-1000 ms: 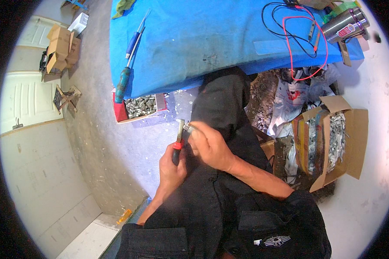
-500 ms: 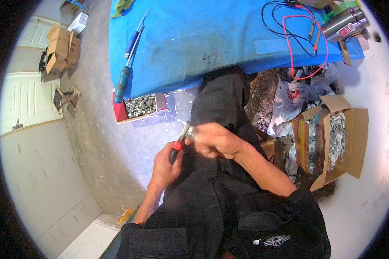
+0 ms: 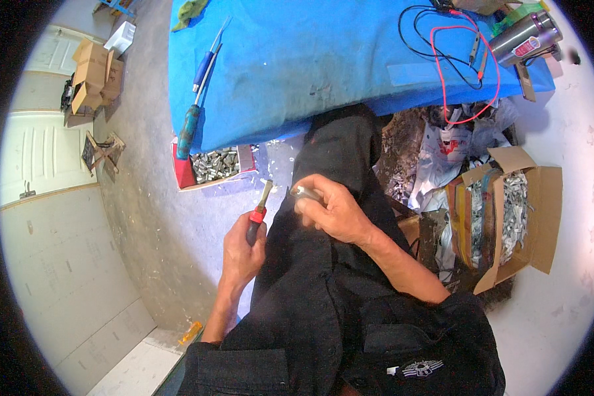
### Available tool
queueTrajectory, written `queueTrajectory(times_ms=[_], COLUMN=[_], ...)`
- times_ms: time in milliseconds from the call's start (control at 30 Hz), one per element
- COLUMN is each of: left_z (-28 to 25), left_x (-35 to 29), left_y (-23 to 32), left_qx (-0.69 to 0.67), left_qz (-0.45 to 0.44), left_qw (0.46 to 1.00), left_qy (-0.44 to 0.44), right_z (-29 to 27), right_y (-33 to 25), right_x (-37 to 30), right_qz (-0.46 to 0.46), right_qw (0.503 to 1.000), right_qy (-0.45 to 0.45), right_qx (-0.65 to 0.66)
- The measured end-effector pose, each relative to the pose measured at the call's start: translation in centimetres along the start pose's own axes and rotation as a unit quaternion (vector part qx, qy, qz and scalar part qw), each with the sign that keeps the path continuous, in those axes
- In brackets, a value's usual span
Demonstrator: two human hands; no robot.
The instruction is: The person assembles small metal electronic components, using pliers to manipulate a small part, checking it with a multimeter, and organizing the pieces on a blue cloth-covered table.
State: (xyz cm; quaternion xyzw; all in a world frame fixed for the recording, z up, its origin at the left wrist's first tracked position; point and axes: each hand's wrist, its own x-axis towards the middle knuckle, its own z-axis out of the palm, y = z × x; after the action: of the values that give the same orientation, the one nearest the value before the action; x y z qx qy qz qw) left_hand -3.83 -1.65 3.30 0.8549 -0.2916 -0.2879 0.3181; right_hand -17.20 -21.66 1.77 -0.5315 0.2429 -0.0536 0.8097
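Observation:
My left hand (image 3: 245,249) is closed around the black-and-red handle of a chisel (image 3: 264,198), whose short flat blade points up and away from me. Pinched in the fingers of my right hand (image 3: 336,212) is a small grey metal cylinder (image 3: 308,193), its end showing white. The cylinder and the blade are a short gap apart, over my black trouser leg. Past the chisel tip, on the floor, a red and white box (image 3: 184,173) holds several small silver metal pieces (image 3: 216,164). My fingers hide part of the cylinder.
A blue-covered table (image 3: 277,53) is ahead, bearing two screwdrivers (image 3: 189,129), red and black test leads (image 3: 445,92) and a steel flask (image 3: 523,41). At right stands an open cardboard box (image 3: 541,218) of metal scraps beside plastic bags (image 3: 442,158). White flakes dot the floor.
My hands have drawn apart: the chisel has moved left and down, off the piece in my right hand. The right hand has turned, and the cylinder shows more plainly.

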Motion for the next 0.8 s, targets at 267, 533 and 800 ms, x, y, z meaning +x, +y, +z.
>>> queueTrajectory(times_ms=[267,533,800], left_z=[-0.1,0.2,1.1], left_x=[-0.1,-0.4,-0.7], left_y=[-0.3,1.7,4.2], left_qx=[-0.018,0.011,0.043], left_qz=[-0.012,0.042,0.082], left_qw=[1.000,0.999,0.996], left_qy=[0.019,-0.005,-0.019], right_z=[-0.3,-0.2,0.0], right_y=[0.5,0.6,0.6], right_x=[0.1,0.3,-0.1], right_qz=[0.006,-0.024,-0.020], right_qw=[0.998,0.997,0.992], right_qy=[-0.003,0.007,0.048], right_qx=[0.058,0.073,0.112])
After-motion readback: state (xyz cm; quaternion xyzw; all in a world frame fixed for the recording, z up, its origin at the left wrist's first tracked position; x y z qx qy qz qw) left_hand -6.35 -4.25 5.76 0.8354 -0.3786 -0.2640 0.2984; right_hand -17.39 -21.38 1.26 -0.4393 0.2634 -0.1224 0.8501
